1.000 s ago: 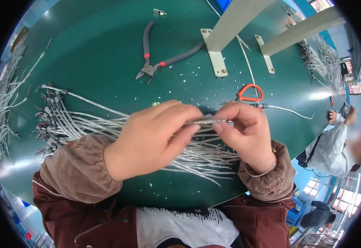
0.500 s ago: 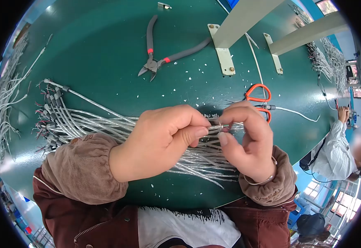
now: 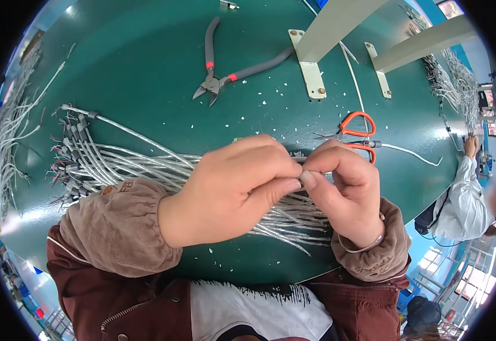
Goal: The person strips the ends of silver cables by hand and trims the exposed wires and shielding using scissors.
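My left hand [image 3: 233, 190] and my right hand [image 3: 347, 190] meet over a bundle of silver-grey cables [image 3: 157, 162]. Both are closed in a pinch, thumb against forefinger, their tips touching. Between them is the end of a cable, now almost wholly hidden by my fingers. The bundle runs beneath both hands; its left ends carry dark sleeves and thin bared wires. Beyond my right hand lie orange-handled scissors [image 3: 359, 124], and beside them a single white cable [image 3: 409, 153] with a dark sleeve.
Grey-handled cutting pliers [image 3: 214, 82] lie spread on the green table [image 3: 134, 74]. White scraps are scattered around. Two metal legs [image 3: 338, 28] are bolted down at the back right. More cables [image 3: 9, 136] lie along the left edge. A co-worker [image 3: 463, 199] sits at the right.
My fingertips have closed together, covering the cable end that showed between them. My left hand has shifted slightly right. The view has moved a little.
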A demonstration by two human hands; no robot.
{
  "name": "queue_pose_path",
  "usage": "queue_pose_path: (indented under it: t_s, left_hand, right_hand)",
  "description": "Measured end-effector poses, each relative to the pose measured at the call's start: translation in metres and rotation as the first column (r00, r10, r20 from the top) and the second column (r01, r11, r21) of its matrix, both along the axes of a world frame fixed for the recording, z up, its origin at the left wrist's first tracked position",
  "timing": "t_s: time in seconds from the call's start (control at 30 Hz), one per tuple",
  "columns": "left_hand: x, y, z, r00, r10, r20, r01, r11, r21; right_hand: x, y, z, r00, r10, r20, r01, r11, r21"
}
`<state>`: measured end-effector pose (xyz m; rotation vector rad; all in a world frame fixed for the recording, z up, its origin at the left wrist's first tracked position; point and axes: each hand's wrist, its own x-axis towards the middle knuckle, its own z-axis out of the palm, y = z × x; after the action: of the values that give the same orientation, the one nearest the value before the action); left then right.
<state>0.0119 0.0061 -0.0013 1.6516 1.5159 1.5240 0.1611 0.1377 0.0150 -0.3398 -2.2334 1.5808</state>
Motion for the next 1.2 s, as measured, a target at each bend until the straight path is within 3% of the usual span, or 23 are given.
queue_pose_path:
  t_s: [0.13, 0.23, 0.43, 0.53, 0.6, 0.7, 0.73, 0.77, 0.9, 1.03, 1.2]
  left_hand:
    - [-0.005, -0.002, 0.001, 0.991, -0.088, 0.102, 0.093, 0.995, -0.042]
    - [0.000, -0.004, 0.006, 0.930, -0.039, 0.366, 0.155, 0.944, -0.292]
    - [0.001, -0.005, 0.012, 0.775, -0.002, 0.632, 0.325, 0.859, -0.396]
    - [-0.001, -0.005, 0.006, 0.850, -0.066, 0.522, 0.265, 0.911, -0.317]
    - [-0.003, -0.007, 0.007, 0.927, -0.069, 0.369, 0.210, 0.910, -0.357]
    - [-0.004, -0.006, 0.007, 0.979, -0.039, 0.201, 0.102, 0.944, -0.314]
    - [-0.005, -0.006, 0.007, 0.987, -0.021, 0.157, 0.065, 0.957, -0.283]
    - [-0.004, -0.006, 0.006, 0.988, 0.000, 0.156, 0.044, 0.959, -0.280]
    - [-0.005, -0.006, 0.003, 0.995, 0.042, 0.095, -0.021, 0.976, -0.218]
    - [-0.007, -0.006, 0.005, 1.000, 0.024, 0.018, -0.019, 0.976, -0.218]
    - [-0.008, -0.006, 0.005, 0.996, 0.047, 0.075, -0.028, 0.971, -0.237]
  right_hand:
    - [-0.001, -0.002, 0.003, 1.000, 0.006, -0.011, -0.006, 1.000, 0.005]
    - [-0.001, -0.003, 0.002, 1.000, -0.006, -0.031, 0.008, 0.998, 0.057]
    - [-0.003, -0.003, 0.000, 0.999, -0.007, -0.050, 0.015, 0.985, 0.169]
    - [-0.002, 0.000, 0.001, 0.999, -0.019, -0.042, 0.029, 0.967, 0.254]
    - [0.000, 0.006, 0.001, 0.999, -0.028, -0.017, 0.032, 0.944, 0.329]
    - [0.004, 0.020, 0.008, 0.990, -0.140, 0.008, 0.097, 0.726, 0.681]
    - [0.010, 0.031, 0.013, 0.978, -0.199, 0.064, 0.054, 0.536, 0.843]
    - [0.016, 0.040, 0.016, 0.957, -0.261, 0.123, 0.017, 0.479, 0.878]
    - [0.031, 0.059, 0.006, 0.920, -0.340, 0.197, -0.086, 0.313, 0.946]
    - [0.019, 0.052, 0.003, 0.956, -0.260, 0.135, -0.049, 0.310, 0.949]
    - [0.012, 0.048, 0.007, 0.975, -0.221, 0.020, 0.033, 0.235, 0.971]
